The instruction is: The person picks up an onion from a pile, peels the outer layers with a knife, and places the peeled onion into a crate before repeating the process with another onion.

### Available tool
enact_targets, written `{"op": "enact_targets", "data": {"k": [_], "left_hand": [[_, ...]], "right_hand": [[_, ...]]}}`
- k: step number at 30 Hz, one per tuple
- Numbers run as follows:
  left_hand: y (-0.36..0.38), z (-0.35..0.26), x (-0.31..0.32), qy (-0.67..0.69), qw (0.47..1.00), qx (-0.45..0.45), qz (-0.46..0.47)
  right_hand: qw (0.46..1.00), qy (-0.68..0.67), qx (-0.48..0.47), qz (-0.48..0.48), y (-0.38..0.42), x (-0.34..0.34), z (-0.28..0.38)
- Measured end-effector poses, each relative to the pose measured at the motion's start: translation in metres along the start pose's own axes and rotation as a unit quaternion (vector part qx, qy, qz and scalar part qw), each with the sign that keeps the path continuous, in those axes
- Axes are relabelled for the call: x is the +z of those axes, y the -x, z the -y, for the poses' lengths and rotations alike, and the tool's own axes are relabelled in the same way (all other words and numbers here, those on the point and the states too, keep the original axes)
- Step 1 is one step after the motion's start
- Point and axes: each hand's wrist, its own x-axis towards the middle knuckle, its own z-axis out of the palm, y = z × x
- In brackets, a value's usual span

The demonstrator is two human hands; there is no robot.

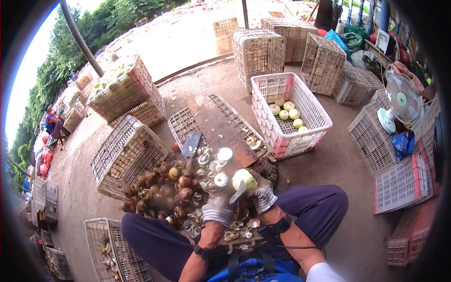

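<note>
My left hand (218,209), in a striped grey-white work glove, is closed around a knife, its handle hidden in the fist. The curved knife blade (238,192) points up and right against a pale, peeled onion (244,178). Gripping that onion from the right is my right hand (264,195), gloved the same way. Just beyond the hands lie two white round pieces (221,179) among curled peelings (205,157). Brown-skinned onions (184,193) are heaped left of my hands. A broad-bladed cleaver (191,143) with a wooden handle rests past the heap.
A brown board (217,123) lies across a low crate ahead. Right of it, a pinkish-white crate (292,136) holds several peeled onions (293,113). An overturned crate (127,157) stands left; a fan (401,99) sits on crates at right. A person (54,123) sits far left.
</note>
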Motion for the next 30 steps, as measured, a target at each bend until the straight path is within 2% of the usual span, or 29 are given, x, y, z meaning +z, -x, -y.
{"op": "enact_targets", "data": {"k": [3,5,8,9,11,13,14,16,18,19,21,22,26,28,30], "left_hand": [[-0.004,0.001,0.006,-0.057,0.992,-0.065,0.096],[0.003,0.013,0.017,-0.044,0.994,-0.061,0.079],[0.001,0.020,0.020,-0.032,0.985,-0.113,0.123],[-0.002,0.021,0.018,-0.029,0.978,-0.139,0.150],[-0.008,-0.002,-0.013,0.016,0.962,-0.217,0.163],[-0.009,-0.007,-0.021,0.031,0.964,-0.218,0.148],[-0.004,-0.001,-0.015,0.023,0.975,-0.182,0.128],[-0.003,0.000,-0.012,0.027,0.983,-0.137,0.118],[-0.007,-0.005,-0.012,0.049,0.982,-0.116,0.141],[-0.011,-0.007,-0.010,0.036,0.974,-0.140,0.174],[-0.017,-0.009,-0.008,0.008,0.952,-0.189,0.242],[-0.016,-0.010,-0.010,0.013,0.951,-0.197,0.237],[-0.013,-0.022,-0.027,0.030,0.950,-0.225,0.217],[-0.009,-0.019,-0.027,0.005,0.967,-0.195,0.162],[-0.002,-0.015,-0.024,-0.051,0.990,-0.115,0.061]], "right_hand": [[0.989,0.102,-0.110,-0.006,-0.001,0.000,-0.013],[0.981,0.138,-0.138,0.002,0.001,0.001,-0.011],[0.996,0.069,-0.060,0.020,0.004,-0.005,0.010],[1.000,-0.007,0.002,0.021,0.003,-0.011,0.006],[0.993,-0.105,0.057,0.025,0.000,-0.013,0.010],[0.990,-0.130,0.029,0.038,0.002,-0.008,0.025],[0.990,-0.133,0.009,0.048,0.004,-0.006,0.032],[0.990,-0.092,-0.060,0.083,0.006,-0.003,0.039],[0.996,0.004,-0.054,0.069,0.002,-0.003,0.030],[0.995,0.052,-0.051,0.061,0.001,-0.003,0.027],[0.991,-0.109,-0.016,0.078,0.006,-0.004,0.031],[0.978,-0.189,0.001,0.086,0.008,-0.003,0.033],[0.999,-0.027,0.037,0.015,0.000,-0.005,0.027],[0.996,0.014,0.092,0.006,-0.003,-0.005,0.034],[0.987,0.155,0.041,-0.005,-0.004,-0.003,0.036]]}}
